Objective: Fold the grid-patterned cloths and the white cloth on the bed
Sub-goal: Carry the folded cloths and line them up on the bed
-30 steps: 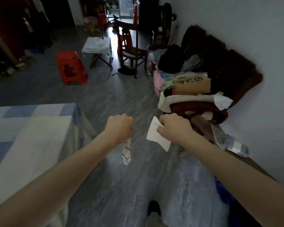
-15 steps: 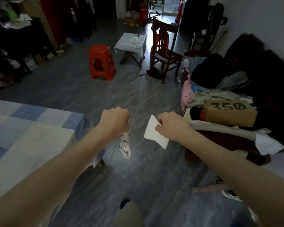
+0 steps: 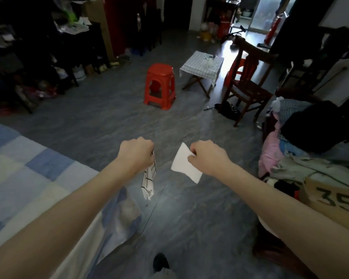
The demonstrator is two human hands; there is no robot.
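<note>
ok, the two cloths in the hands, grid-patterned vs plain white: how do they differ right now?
The grid-patterned cloth has dark lines on white; the plain white cloth has no pattern. The grid cloth hangs bunched into a narrow strip below the left hand; the white cloth shows a flat, broad face beside the right hand. Shared: each is gripped at its top, held over the grey floor, not on the bed.

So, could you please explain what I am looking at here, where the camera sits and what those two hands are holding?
There is no machine: a person wears one wide-angle camera on the head, looking forward and down, so both arms reach in from below. The left hand grips a grid-patterned cloth that hangs down bunched. The right hand pinches a white cloth. Both are held over the grey floor, not on the bed, whose blue checked cover shows at the left. Beyond stand a red stool and a wooden chair.
</note>
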